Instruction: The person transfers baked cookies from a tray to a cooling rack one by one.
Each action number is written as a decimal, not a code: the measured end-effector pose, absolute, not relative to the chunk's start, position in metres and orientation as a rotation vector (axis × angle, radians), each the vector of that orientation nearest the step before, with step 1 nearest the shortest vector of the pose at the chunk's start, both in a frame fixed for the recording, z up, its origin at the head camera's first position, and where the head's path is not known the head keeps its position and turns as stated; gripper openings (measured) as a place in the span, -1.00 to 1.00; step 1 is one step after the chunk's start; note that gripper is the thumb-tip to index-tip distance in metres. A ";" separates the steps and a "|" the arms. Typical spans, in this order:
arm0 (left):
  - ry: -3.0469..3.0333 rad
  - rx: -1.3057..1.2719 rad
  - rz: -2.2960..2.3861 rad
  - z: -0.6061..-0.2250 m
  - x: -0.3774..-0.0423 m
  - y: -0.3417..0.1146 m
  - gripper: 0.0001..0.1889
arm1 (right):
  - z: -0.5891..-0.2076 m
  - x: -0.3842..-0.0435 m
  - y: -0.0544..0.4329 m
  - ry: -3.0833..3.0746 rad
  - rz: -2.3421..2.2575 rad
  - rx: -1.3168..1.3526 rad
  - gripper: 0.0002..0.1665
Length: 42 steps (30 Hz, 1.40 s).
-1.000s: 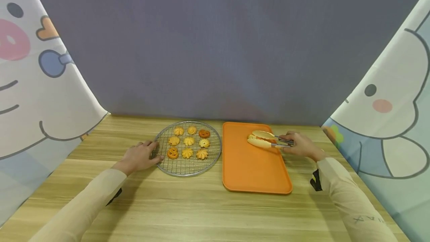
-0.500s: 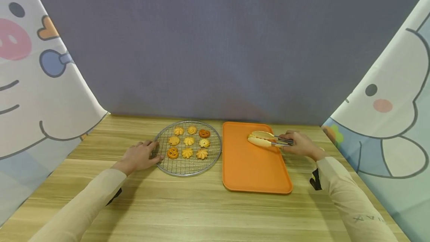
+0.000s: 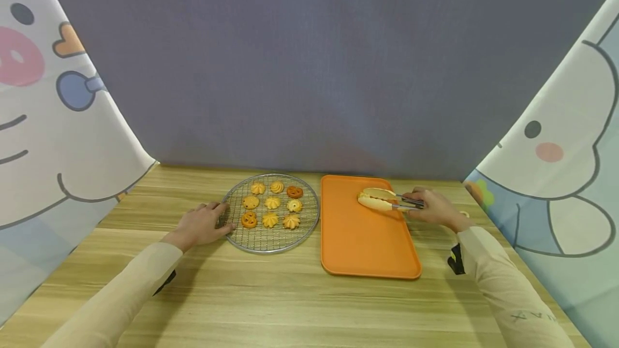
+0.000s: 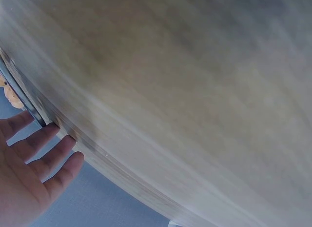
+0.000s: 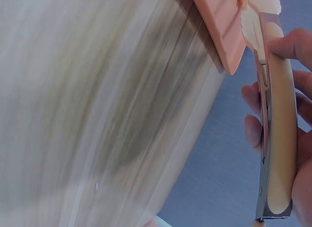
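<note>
My right hand (image 3: 432, 208) grips a pair of tongs (image 3: 376, 204) with cream tips and metal arms. Its fingers and thumb wrap the cream handle (image 5: 282, 124) in the right wrist view. The tips reach over the upper part of an orange tray (image 3: 364, 251), with a small yellow cookie (image 3: 361, 196) between them, mostly hidden. My left hand (image 3: 200, 224) rests at the left rim of a round wire rack (image 3: 271, 252), fingers extended and spread. In the left wrist view its fingertips (image 4: 51, 128) are right at the rack's metal rim.
Several cookies (image 3: 272, 203) lie in rows on the rack, some piped, some pretzel-shaped. Rack and tray stand side by side on a wooden table (image 3: 261, 299). A grey cloth panel (image 3: 309, 69) rises behind, and cartoon-printed sheets (image 3: 556, 138) flank both sides.
The gap between the tongs' tips has narrowed around the cookie. Both hands stay in nearly the same place, and the left hand is still at the rack's rim.
</note>
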<state>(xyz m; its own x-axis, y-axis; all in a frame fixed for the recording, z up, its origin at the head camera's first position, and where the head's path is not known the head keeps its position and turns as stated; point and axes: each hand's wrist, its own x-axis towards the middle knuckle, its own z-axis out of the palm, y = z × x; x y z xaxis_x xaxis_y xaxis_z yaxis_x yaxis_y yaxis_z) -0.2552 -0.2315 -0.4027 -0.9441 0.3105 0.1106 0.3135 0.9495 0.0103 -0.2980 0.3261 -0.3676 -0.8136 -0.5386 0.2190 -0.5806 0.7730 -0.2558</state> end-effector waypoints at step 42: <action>-3.006 -0.492 -0.046 -0.397 -0.251 -0.230 -0.31 | -0.345 -0.274 0.227 -2.653 0.388 1.298 -0.51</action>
